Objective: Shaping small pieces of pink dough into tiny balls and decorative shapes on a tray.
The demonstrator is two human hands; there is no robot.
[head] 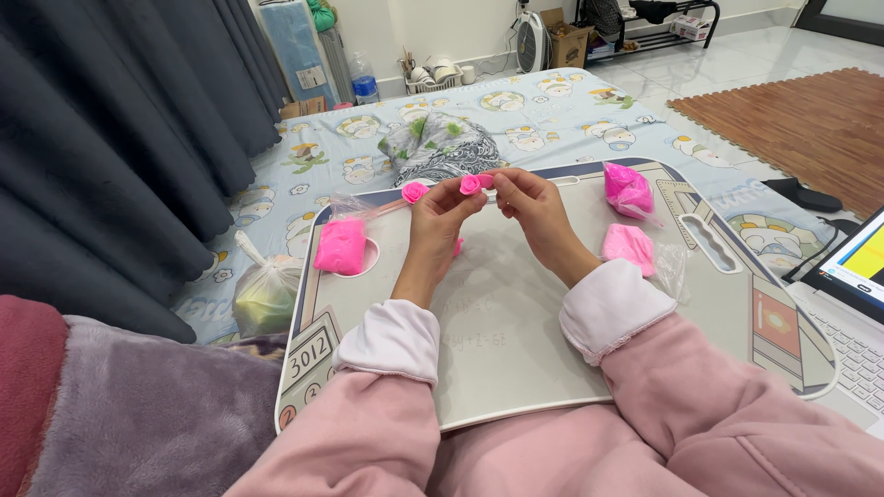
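Head view looks down on a smooth grey lap desk (516, 368) with rounded corners and a printed border, resting across pink fleece-clad legs. Both hands meet above the desk's far middle. The left hand (440, 216) and the right hand (532, 204) pinch a small pink clay rose (471, 184) between thumb and fingertips, fingers curled close around it, so it hangs in the air just over the desk's far edge. The rose looks soft and matte, with rolled petal layers. A second, finished rose (415, 191) of the same clay sits near the far left corner, beside a thin pinkish stick (387, 210). At the left edge a rough, flattened slab of pink clay (341, 245) lies over a round recess. Toward the far right corner a brighter pink lump in crinkled clear plastic (628, 187) sits upright; nearer, a paler pink lump (629, 246) rests on another clear wrapper. White ruffled cuffs (608, 308) show at both wrists.
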